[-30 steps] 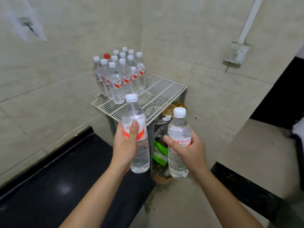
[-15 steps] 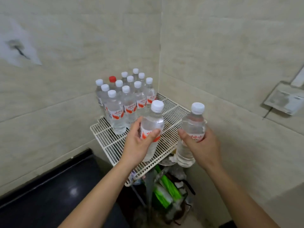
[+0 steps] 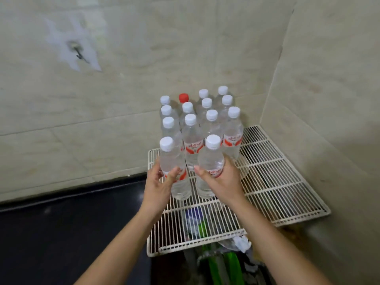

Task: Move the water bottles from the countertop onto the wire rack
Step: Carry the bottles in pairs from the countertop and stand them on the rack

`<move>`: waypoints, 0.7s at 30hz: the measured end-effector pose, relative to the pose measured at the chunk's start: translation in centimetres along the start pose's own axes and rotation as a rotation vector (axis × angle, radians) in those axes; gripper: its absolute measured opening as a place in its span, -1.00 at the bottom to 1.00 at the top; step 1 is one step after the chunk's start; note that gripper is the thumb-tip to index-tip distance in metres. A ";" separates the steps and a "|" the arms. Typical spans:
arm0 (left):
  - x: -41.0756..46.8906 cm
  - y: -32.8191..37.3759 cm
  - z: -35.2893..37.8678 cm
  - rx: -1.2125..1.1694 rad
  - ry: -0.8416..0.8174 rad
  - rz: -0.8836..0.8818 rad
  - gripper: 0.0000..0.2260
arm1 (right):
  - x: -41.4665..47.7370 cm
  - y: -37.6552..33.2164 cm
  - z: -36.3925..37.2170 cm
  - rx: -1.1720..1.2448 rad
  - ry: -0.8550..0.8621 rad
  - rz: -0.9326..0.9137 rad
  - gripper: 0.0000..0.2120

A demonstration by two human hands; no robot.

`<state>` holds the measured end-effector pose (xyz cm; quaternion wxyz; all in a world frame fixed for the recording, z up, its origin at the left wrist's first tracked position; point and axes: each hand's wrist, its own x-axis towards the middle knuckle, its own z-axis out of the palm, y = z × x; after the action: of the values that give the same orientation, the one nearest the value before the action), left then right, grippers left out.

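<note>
From the head camera, your left hand [image 3: 159,185] has its fingers curled around the left water bottle [image 3: 174,161]. Your right hand [image 3: 223,187] grips the right water bottle [image 3: 210,161]. Both bottles are upright, side by side over the white wire rack [image 3: 277,182], just in front of the bottle cluster [image 3: 211,120].

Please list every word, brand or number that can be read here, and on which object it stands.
No text is legible.
Bottle in the right hand: red characters on its label, too blurred to read.
Standing bottles on the wire rack: same red print, also blurred.
</note>
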<state>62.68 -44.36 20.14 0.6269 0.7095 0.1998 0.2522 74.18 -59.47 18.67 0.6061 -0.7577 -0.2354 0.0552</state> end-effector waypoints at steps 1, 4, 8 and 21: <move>-0.1 -0.3 0.1 0.017 0.006 -0.004 -0.61 | 0.1 0.5 0.2 0.000 -0.047 0.005 -0.30; 0.0 -0.8 0.5 0.066 0.009 0.019 -0.56 | 0.3 1.5 0.2 -0.019 -0.122 0.005 -0.27; -0.6 -2.3 0.3 0.129 -0.052 0.000 -0.32 | -0.4 3.3 -0.9 -0.097 -0.267 0.094 0.00; -0.7 -6.2 -0.6 0.246 -0.009 -0.165 -0.62 | -1.4 4.2 0.4 -0.187 -0.285 0.200 -0.43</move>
<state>61.95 -43.44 13.94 0.5545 0.7634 0.2841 0.1704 74.03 -60.40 14.28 0.4848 -0.8150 -0.2465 0.1999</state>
